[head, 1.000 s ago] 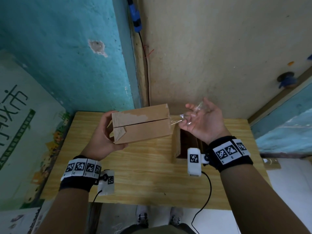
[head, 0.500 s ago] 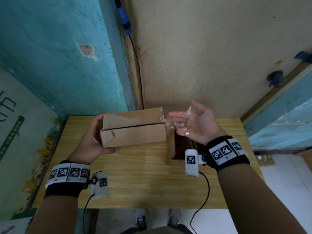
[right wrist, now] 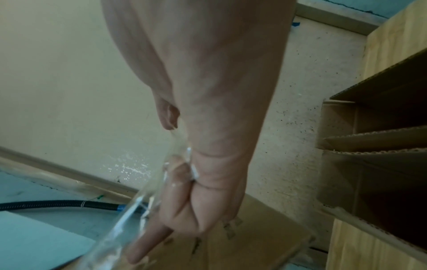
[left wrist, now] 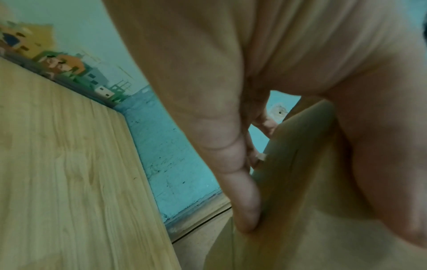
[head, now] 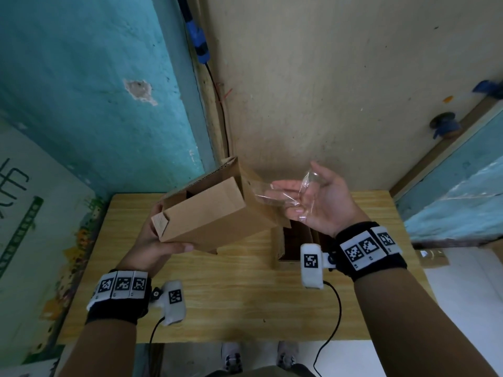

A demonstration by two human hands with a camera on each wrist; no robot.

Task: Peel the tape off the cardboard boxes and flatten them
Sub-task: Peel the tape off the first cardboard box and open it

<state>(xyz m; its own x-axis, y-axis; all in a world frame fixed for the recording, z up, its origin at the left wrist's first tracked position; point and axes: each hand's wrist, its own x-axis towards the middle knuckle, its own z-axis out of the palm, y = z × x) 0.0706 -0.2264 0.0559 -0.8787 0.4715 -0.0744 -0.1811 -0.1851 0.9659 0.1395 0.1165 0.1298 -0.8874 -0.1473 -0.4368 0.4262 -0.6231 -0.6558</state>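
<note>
A brown cardboard box hangs tilted above the wooden table, its far flaps standing apart. My left hand grips its left end, thumb under the front face; the left wrist view shows those fingers pressed on the box. A strip of clear tape stretches from the box's right end into my right hand, which lies palm up just right of it. In the right wrist view the crumpled tape clings along the partly curled fingers.
A second open cardboard box stands on the table under my right hand, also seen in the right wrist view. Walls close off the table's far and left sides. A black cable with a blue fitting runs down the corner.
The box has tilted, its right end swinging up and away, and its flaps have parted. The right hand stayed palm up beside it with the tape.
</note>
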